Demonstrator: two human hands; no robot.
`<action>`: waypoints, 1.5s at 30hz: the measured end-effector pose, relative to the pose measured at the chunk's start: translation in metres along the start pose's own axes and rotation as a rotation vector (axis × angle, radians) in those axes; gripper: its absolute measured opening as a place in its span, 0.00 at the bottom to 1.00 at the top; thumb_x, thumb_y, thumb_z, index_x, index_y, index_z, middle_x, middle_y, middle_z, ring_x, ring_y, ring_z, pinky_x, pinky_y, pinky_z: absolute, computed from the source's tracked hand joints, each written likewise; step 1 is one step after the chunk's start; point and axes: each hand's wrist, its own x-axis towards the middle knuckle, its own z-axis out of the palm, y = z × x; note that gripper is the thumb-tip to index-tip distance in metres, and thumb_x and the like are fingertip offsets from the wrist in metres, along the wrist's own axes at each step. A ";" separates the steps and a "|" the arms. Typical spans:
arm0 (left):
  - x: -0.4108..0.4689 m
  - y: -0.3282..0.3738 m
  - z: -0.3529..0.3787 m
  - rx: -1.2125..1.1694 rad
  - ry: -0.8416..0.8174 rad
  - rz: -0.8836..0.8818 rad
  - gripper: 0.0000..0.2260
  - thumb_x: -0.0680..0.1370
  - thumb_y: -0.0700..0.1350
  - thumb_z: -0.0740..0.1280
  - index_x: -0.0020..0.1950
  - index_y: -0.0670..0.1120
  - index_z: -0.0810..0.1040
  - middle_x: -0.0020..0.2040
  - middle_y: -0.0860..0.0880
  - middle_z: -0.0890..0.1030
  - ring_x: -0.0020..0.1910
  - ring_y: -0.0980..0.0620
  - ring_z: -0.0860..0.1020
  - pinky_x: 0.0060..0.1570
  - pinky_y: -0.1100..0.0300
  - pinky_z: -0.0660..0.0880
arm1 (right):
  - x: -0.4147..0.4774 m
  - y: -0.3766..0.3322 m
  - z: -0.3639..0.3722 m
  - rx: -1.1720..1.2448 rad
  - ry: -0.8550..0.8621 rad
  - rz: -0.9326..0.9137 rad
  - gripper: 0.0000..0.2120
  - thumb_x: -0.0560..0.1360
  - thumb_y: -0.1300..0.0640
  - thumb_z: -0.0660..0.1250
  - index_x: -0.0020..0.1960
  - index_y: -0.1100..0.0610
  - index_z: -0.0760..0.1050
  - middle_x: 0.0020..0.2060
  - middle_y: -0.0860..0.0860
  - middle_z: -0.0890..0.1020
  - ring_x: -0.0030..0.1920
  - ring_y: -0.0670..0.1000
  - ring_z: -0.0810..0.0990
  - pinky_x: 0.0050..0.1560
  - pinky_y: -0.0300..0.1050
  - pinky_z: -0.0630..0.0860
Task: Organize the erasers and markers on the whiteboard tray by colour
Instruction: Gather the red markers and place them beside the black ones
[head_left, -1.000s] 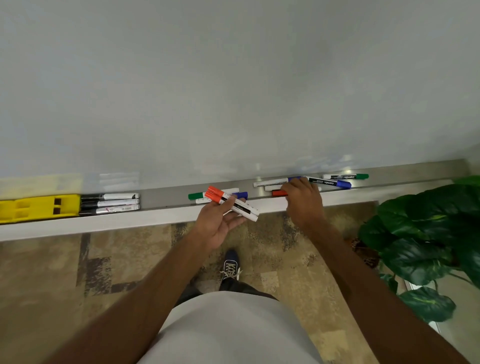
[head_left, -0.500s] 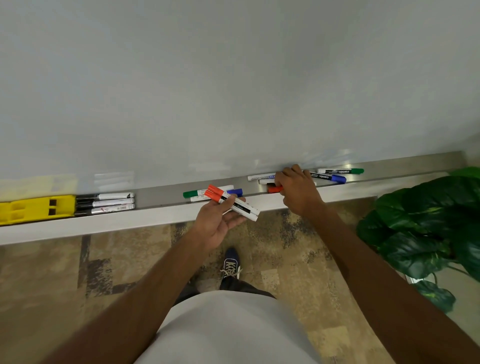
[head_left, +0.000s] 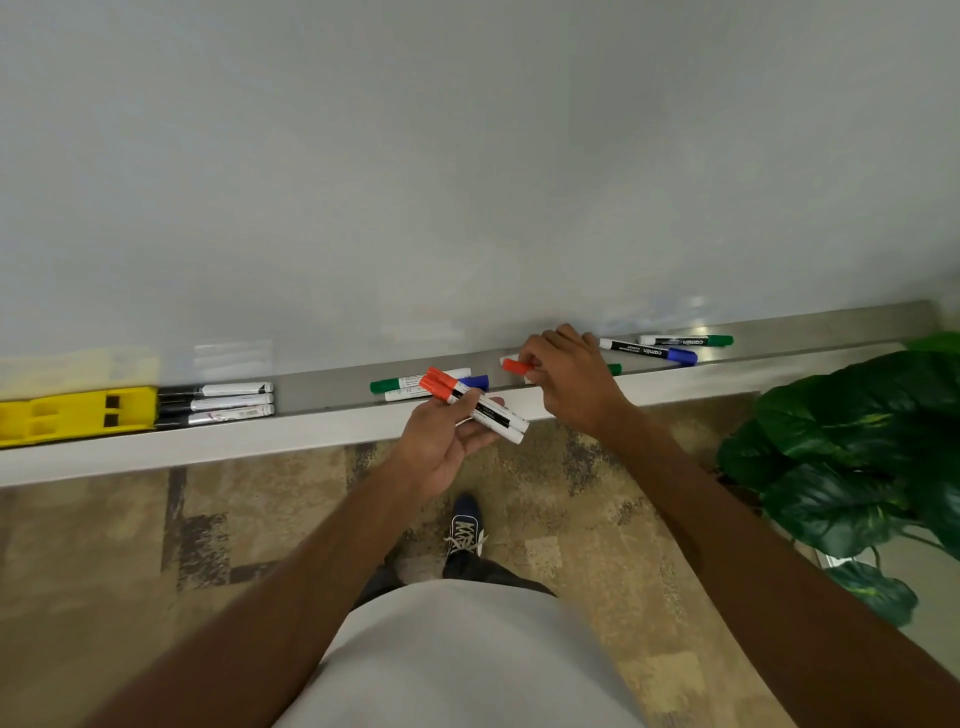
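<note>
My left hand (head_left: 441, 441) holds two red-capped markers (head_left: 475, 405) just in front of the whiteboard tray (head_left: 322, 402). My right hand (head_left: 571, 379) pinches another red-capped marker (head_left: 517, 366) above the tray. On the tray lie a green marker (head_left: 395, 383) and a blue marker (head_left: 475, 382) behind my left hand. Further right are a blue-capped marker (head_left: 649, 352), a green-capped marker (head_left: 685, 341) and a green cap (head_left: 614, 369) peeking from behind my right hand. Three black markers (head_left: 215, 402) lie beside a yellow eraser (head_left: 78, 415) at the left.
The whiteboard (head_left: 467, 156) rises behind the tray. A leafy green plant (head_left: 857, 457) stands at the right, close to my right arm. Patterned carpet (head_left: 208, 545) and my shoe (head_left: 465, 525) show below.
My right hand has lifted the red-capped marker off the tray and drawn it left and toward me. My left hand keeps its two red markers almost still.
</note>
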 end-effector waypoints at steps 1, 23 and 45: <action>0.000 0.000 0.001 0.006 -0.007 0.011 0.08 0.82 0.38 0.63 0.59 0.36 0.75 0.53 0.36 0.85 0.52 0.39 0.85 0.50 0.48 0.83 | 0.003 -0.006 -0.001 0.127 -0.003 0.040 0.07 0.73 0.64 0.69 0.51 0.58 0.76 0.47 0.52 0.81 0.51 0.55 0.75 0.48 0.49 0.67; -0.008 0.024 -0.055 -0.141 0.156 0.166 0.06 0.77 0.38 0.71 0.53 0.39 0.80 0.48 0.40 0.87 0.47 0.42 0.86 0.39 0.53 0.82 | 0.054 -0.095 0.020 0.735 -0.251 0.197 0.13 0.76 0.66 0.67 0.53 0.53 0.84 0.47 0.44 0.85 0.47 0.40 0.82 0.46 0.27 0.75; -0.020 0.035 -0.124 -0.191 0.265 0.196 0.05 0.77 0.38 0.71 0.52 0.42 0.79 0.51 0.39 0.86 0.50 0.42 0.86 0.42 0.53 0.83 | 0.054 -0.099 0.048 -0.218 -0.339 -0.130 0.11 0.74 0.64 0.67 0.57 0.60 0.74 0.54 0.55 0.77 0.50 0.56 0.79 0.38 0.46 0.66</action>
